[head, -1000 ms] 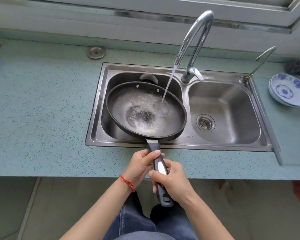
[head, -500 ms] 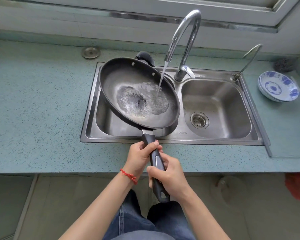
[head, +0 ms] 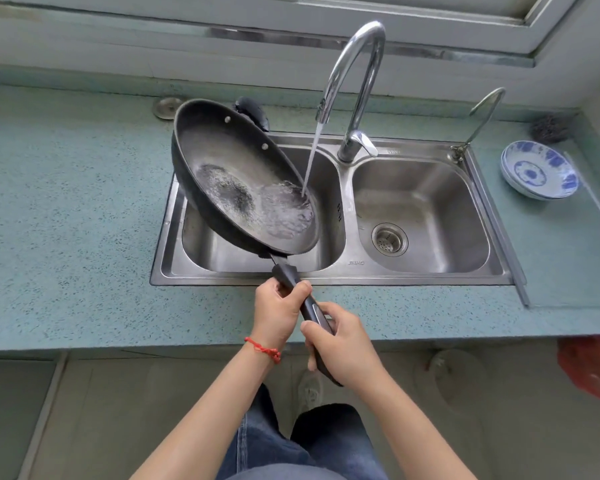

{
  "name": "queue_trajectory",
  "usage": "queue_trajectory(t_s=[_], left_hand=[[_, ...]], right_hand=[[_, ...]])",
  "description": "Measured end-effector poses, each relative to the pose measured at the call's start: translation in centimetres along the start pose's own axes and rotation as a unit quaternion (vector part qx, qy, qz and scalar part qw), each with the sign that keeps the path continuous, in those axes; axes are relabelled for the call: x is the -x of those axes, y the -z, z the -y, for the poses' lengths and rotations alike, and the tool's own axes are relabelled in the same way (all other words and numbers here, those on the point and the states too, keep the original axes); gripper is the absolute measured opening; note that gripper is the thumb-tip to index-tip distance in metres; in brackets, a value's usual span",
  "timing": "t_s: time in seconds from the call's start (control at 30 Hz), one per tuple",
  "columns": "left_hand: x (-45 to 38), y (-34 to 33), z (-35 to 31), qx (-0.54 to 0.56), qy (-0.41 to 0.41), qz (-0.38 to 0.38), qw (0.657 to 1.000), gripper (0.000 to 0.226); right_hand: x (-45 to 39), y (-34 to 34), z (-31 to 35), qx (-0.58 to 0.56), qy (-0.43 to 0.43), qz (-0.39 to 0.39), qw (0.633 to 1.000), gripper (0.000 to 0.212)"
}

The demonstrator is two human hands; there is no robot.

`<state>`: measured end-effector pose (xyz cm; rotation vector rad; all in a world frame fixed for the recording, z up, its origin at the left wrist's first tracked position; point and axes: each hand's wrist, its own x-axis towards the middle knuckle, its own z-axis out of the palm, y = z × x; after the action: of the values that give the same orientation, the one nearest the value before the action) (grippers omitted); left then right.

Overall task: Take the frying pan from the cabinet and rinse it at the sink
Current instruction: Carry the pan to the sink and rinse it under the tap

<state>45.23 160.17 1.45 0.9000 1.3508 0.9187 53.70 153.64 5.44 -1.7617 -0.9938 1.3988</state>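
Note:
A black frying pan [head: 222, 161] hangs tilted over the left basin of the steel double sink [head: 329, 277], its left rim raised and its right side low. Water from the curved tap [head: 357, 81] runs onto the pan's lower right part and pools there. My left hand [head: 278, 313] grips the pan's black handle near the pan. My right hand [head: 343, 344] grips the same handle further back, close to its end.
A stack of blue-and-white bowls [head: 539, 169] sits on the counter right of the sink, with a dark scouring pad [head: 551, 126] behind it. A thin second spout [head: 482, 112] rises at the sink's back right corner. The right basin has a drain strainer [head: 389, 239].
The pan has been lifted out of the left basin and tipped more steeply, left rim up. The water inside has slid toward its lower right side. Both hands keep their hold.

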Motion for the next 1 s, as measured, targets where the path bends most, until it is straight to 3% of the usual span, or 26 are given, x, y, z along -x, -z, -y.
queue_trajectory(t_s=[0.1, 0.4, 0.53, 0.67, 0.87, 1.0], left_hand=[[-0.4, 0.4, 0.2, -0.006, -0.003, -0.011, 1.0, 0.009], [-0.4, 2.2, 0.4, 0.002, -0.029, 0.01, 1.0, 0.016], [0.0, 1.7, 0.1, 0.21, 0.052, 0.053, 0.975, 0.003], [0.1, 1.5, -0.1, 0.358, 0.116, 0.11, 0.92, 0.021], [-0.2, 1.3, -0.6, 0.306, 0.111, 0.104, 0.94, 0.01], [-0.1, 0.8, -0.7, 0.273, 0.087, 0.064, 0.956, 0.007]], right_hand=[[0.0, -1.1, -0.5, -0.027, 0.012, -0.031, 0.999, 0.009], [-0.7, -2.4, -0.6, -0.123, 0.03, 0.002, 0.992, 0.034], [-0.7, -2.2, -0.3, -0.161, 0.04, 0.024, 0.986, 0.017], [-0.6, -1.9, -0.4, -0.22, 0.02, 0.045, 0.974, 0.026], [-0.8, -1.1, -0.3, -0.251, -0.001, 0.063, 0.966, 0.002], [-0.9, -0.4, 0.0, -0.236, -0.008, 0.089, 0.968, 0.01]])
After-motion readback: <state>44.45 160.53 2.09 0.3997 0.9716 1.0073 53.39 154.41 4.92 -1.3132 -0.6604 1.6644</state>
